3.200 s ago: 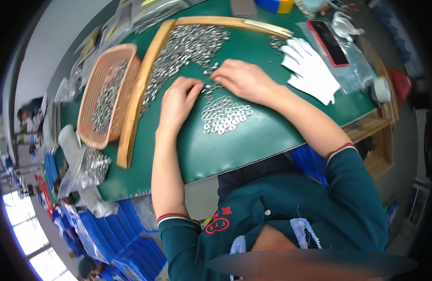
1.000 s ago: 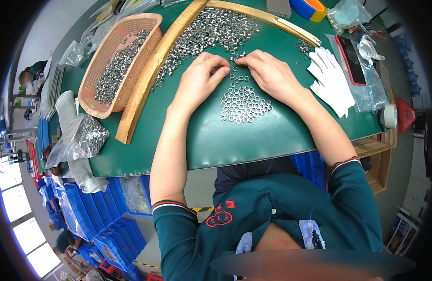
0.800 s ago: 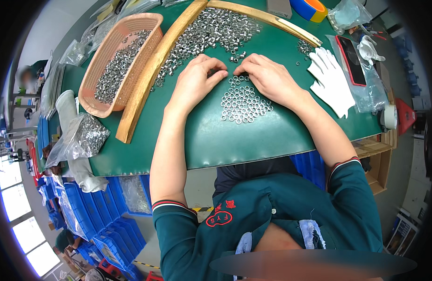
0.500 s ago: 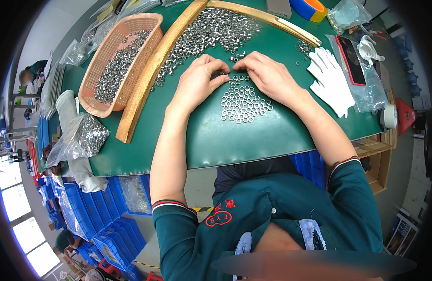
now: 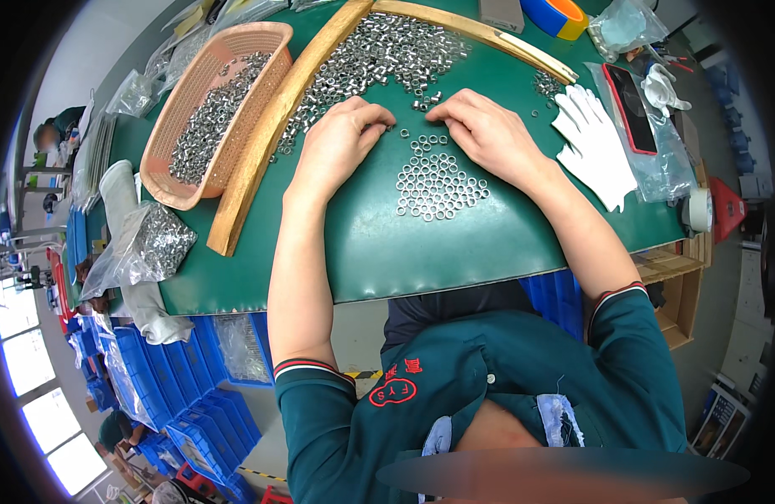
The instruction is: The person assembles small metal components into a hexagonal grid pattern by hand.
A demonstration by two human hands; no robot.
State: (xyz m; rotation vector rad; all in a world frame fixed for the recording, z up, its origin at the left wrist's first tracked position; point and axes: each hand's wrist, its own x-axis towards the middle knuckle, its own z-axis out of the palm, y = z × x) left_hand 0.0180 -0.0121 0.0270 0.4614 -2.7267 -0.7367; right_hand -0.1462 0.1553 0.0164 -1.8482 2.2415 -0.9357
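Note:
A group of small silvery metal rings [image 5: 438, 186] lies flat on the green tabletop between my forearms. One ring [image 5: 405, 133] sits apart at its upper left. My left hand [image 5: 341, 143] is left of that ring, thumb and forefinger pinched together. Something small and dark shows at its fingertips, too small to make out. To the upper right of the group, my right hand [image 5: 486, 134] has its fingers curled and closed, the tips near a few loose rings [image 5: 427, 102] at the edge of the big heap [image 5: 387, 55]. Whatever its fingertips hold is hidden.
Wooden strips [image 5: 261, 143] border the heap. On the left stand a pink basket [image 5: 156, 160] of metal pieces and a filled clear bag [image 5: 165, 244]. To the right lie a white glove [image 5: 591, 143], a red-edged phone [image 5: 629, 109] and a tape roll [image 5: 698, 208]. Blue bins [image 5: 211, 437] stand below.
My left hand has moved left, away from the top of the ring group, uncovering a single ring there. My right hand has shifted slightly right.

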